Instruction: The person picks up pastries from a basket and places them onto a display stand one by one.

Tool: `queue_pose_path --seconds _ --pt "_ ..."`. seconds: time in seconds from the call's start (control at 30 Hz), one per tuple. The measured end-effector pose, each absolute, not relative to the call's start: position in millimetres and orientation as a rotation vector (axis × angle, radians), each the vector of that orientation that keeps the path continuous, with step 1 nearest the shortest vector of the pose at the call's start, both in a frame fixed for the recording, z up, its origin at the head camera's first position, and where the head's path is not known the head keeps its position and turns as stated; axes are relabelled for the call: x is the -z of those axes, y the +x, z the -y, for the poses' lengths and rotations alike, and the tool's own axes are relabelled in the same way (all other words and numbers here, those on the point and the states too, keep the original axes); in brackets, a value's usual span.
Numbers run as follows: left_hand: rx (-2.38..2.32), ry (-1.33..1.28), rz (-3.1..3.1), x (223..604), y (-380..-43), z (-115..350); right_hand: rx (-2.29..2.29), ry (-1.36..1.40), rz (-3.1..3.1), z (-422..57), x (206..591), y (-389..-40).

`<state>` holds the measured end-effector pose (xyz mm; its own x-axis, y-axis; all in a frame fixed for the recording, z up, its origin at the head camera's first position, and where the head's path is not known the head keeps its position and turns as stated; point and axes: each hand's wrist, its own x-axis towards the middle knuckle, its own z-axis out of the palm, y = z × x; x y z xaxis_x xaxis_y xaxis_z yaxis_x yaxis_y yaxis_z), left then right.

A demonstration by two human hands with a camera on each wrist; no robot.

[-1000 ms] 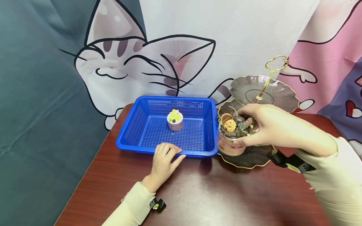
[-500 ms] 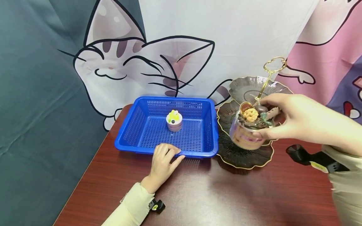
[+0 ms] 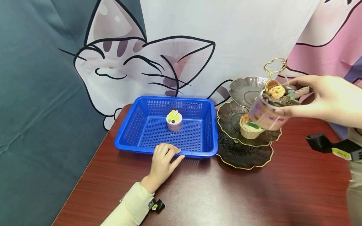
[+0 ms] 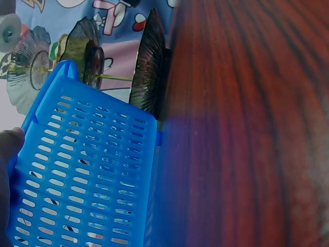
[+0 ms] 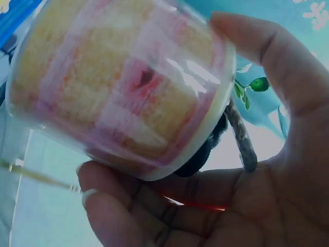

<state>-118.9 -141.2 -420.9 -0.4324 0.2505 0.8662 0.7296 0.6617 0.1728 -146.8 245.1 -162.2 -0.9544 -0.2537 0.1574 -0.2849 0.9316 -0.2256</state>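
Note:
High at the right in the head view, my right hand (image 3: 325, 100) grips a clear dessert cup (image 3: 267, 114) around its upper part. The cup tilts and shows pink and yellow cake layers, with a chocolate topping and a nutty cluster. In the right wrist view the layered cup (image 5: 123, 87) fills the upper left, between thumb and fingers. My left hand (image 3: 164, 164) holds the near rim of a blue plastic basket (image 3: 133, 125). A small cup dessert (image 3: 174, 121) with yellow and white topping stands inside it. A cupcake (image 3: 250, 128) sits on the stand's middle tier, partly behind the raised cup.
A tiered dark-glass stand (image 3: 243, 157) with gold edges and a gold loop handle (image 3: 275, 66) stands right of the basket. Its top plate is partly covered by the cup. Behind the wooden table (image 3: 198, 194) hangs a cat-print cloth (image 3: 240, 37).
My right hand has lifted the dessert cup up and to the right, from beside the basket to in front of the stand's upper tiers. The cupcake has come into view. My left hand stays put.

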Motion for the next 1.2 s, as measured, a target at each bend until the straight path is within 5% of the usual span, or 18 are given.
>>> queue_pose_path --seconds 1.2 --pt "0.653 -0.751 2.001 421 -117 141 -0.288 0.11 2.918 -288 155 -210"
